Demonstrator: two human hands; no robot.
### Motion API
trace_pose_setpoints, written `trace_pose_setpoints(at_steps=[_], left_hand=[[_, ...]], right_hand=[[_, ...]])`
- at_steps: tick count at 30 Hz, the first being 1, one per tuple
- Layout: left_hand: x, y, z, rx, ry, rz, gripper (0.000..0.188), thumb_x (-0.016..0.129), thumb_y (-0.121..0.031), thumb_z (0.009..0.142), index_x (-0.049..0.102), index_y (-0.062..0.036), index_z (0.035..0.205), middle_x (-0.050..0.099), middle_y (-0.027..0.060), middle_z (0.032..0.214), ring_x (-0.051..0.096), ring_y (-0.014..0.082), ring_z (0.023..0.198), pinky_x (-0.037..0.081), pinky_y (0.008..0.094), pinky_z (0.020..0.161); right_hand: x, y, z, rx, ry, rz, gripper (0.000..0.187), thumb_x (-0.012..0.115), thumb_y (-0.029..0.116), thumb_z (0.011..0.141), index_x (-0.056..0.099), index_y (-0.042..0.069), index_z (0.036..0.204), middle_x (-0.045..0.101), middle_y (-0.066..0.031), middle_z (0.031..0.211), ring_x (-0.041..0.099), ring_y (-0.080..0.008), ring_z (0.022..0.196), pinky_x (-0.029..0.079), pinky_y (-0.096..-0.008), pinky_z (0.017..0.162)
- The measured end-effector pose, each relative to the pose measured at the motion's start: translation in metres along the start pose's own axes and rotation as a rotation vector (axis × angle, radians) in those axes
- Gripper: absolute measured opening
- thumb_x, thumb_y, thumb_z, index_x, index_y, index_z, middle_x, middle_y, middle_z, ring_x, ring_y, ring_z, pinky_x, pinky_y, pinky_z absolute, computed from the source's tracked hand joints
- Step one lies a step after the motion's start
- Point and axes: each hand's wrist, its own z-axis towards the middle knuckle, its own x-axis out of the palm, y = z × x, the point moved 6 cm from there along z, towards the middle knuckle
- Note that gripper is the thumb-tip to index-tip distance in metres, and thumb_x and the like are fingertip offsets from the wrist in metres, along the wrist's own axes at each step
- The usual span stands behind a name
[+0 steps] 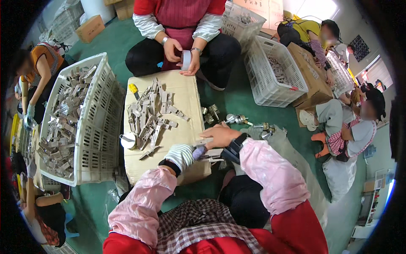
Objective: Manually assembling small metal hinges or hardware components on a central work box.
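My left hand (182,155), in a striped glove with purple fingertips, rests at the near right edge of a cardboard sheet (177,84). Its fingers press on flat silvery metal pieces (213,153) that look like hinge parts. Just beyond them my bare right hand (222,136) bends over the same edge, its fingers closed around a small metal piece whose shape is partly hidden. A loose pile of similar metal parts (150,112) covers the middle of the cardboard. A round metal pot with a short spout (128,141) stands at its left edge, and a yellow-handled tool (133,89) lies farther back.
On the left stands a white crate (95,135) full of metal parts. Opposite, a person holds a tape roll (186,60). Round metal fittings (237,119) and a clear plastic sheet (292,156) lie to the right. More crates (275,95) and several people are beyond.
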Motion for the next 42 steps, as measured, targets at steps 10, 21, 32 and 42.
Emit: trace_pose_setpoints(at_steps=[10,21,32,42], left_hand=[[-0.011,0.002,0.022,0.02,0.089,-0.105,0.058,0.032,-0.055,0.09,0.065,-0.0073,0.095,0.064,0.0188,0.083,0.06,0.0367,0.077,0.045,0.0424,0.071],[-0.027,-0.014,0.015,0.211,-0.249,0.295,0.056,0.052,-0.06,0.077,0.064,-0.0068,0.09,0.062,0.0196,0.074,0.062,0.0325,0.072,0.047,0.0411,0.064],[-0.033,-0.002,0.043,0.119,-0.073,0.158,0.058,0.04,-0.062,0.084,0.065,-0.0103,0.092,0.062,0.0198,0.07,0.061,0.0369,0.065,0.047,0.0436,0.059],[-0.029,0.019,0.077,0.149,0.054,0.139,0.042,0.03,-0.047,0.092,0.05,-0.0221,0.117,0.063,0.019,0.095,0.062,0.0364,0.083,0.046,0.0444,0.075]], right_hand=[[0.002,0.041,-0.041,-0.128,-0.508,-0.295,0.076,0.08,0.035,0.054,0.053,0.006,0.119,0.053,-0.0054,0.123,0.045,-0.023,0.118,0.014,-0.0578,0.107],[-0.022,0.002,0.014,0.015,-0.164,-0.146,0.06,0.072,0.049,0.057,0.065,0.012,0.105,0.063,-0.0099,0.106,0.056,-0.0291,0.104,0.015,-0.0603,0.104],[-0.038,-0.002,0.008,-0.108,-0.281,-0.138,0.073,0.065,0.047,0.07,0.047,0.006,0.128,0.045,-0.0073,0.134,0.039,-0.0234,0.126,0.002,-0.058,0.107],[-0.039,0.018,0.002,-0.166,-0.532,-0.352,0.062,0.077,0.024,0.06,0.055,0.008,0.116,0.057,-0.0032,0.117,0.048,-0.0199,0.116,0.013,-0.057,0.108]])
